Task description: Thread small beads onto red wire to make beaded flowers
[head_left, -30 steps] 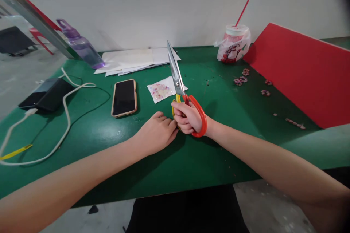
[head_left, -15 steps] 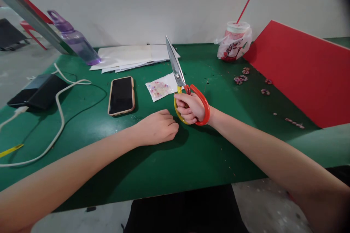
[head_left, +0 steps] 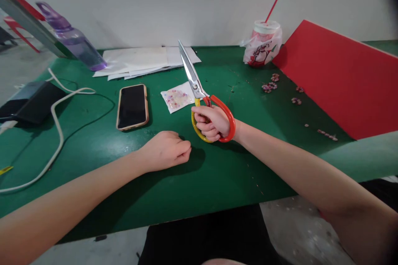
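My right hand (head_left: 212,122) grips a large pair of scissors (head_left: 199,93) by its red and yellow handles, blades closed and pointing up and to the far left. My left hand (head_left: 166,150) rests on the green table (head_left: 217,165) just left of the scissors, fingers curled into a loose fist; whether anything is pinched in them is hidden. Behind the scissors lies a small clear bag of pink beads (head_left: 177,97). A phone (head_left: 132,106) lies face up to its left.
A stack of white papers (head_left: 143,60) and a purple bottle (head_left: 70,39) sit at the back left. A black power bank (head_left: 29,100) with a white cable is at the left. A bagged drink cup (head_left: 261,43), a red board (head_left: 338,76) and scattered bead flowers (head_left: 270,86) are at the right.
My left hand has drawn back from the scissor handles and curled into a fist. My right hand has tilted the scissors a little further left.
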`<state>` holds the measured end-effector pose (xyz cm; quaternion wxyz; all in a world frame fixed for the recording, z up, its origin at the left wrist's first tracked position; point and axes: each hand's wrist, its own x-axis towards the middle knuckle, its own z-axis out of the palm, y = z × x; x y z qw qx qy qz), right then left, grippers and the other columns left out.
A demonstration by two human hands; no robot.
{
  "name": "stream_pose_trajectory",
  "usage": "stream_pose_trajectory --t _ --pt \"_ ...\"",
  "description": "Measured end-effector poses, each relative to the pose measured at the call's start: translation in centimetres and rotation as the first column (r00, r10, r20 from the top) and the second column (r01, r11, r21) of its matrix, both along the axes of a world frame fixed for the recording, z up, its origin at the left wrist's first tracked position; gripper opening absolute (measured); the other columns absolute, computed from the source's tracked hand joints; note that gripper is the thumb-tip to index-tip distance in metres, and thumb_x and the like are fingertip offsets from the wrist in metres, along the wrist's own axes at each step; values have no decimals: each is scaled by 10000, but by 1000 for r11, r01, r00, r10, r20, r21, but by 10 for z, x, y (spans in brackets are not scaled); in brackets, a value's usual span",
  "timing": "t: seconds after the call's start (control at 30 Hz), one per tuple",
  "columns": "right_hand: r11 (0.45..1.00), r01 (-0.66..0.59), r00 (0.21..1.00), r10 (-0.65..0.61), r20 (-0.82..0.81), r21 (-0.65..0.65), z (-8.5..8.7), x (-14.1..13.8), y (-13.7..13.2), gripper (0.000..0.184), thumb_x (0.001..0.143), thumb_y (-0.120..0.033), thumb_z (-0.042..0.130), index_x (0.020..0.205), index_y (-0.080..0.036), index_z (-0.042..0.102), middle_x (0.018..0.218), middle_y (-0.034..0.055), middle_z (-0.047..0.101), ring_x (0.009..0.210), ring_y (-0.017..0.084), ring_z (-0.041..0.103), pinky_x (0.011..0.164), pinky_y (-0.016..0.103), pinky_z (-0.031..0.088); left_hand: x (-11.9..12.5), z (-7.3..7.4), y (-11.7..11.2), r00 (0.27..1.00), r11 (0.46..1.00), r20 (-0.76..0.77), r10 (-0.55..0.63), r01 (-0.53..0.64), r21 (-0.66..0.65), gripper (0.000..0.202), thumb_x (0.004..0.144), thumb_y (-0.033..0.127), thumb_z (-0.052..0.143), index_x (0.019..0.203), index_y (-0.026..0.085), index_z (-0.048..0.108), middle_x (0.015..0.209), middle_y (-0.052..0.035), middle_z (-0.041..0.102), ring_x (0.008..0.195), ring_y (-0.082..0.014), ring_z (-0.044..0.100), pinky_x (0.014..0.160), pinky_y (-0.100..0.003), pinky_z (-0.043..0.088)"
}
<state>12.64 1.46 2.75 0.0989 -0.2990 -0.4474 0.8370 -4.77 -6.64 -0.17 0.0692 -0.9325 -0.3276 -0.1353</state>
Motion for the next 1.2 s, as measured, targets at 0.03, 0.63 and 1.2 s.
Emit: stream_pose_trajectory --t 0.03,0.63,1.2 --pt "1000 -8 1000 8 -6 -7 0 0 0 405 932 -404 327 582 -205 287 350 -107 235 256 36 138 236 139 164 -2 0 -2 1000 1000 -3 -6 6 12 326 841 142 411 518 182 426 417 29 420 425 -119 400 496 -261 332" --pt "984 130 991 -130 -13 119 1 8 5 378 928 -377 339 594 -211 279 357 -109 235 265 38 135 240 139 158 -15 28 -31 965 909 236 -117 200 -365 132 851 113 523 815 186 627 1167 -51 634 1219 -195 481 1051 -384 374" --pt "978 148 989 -151 6 147 -1 12 14 382 921 -392 347 589 -212 290 366 -106 239 271 40 143 239 150 167 0 48 -51 777 564 604 178 422 -710 324 939 192 352 660 168 514 721 -34 581 714 -124 569 731 -267 507"
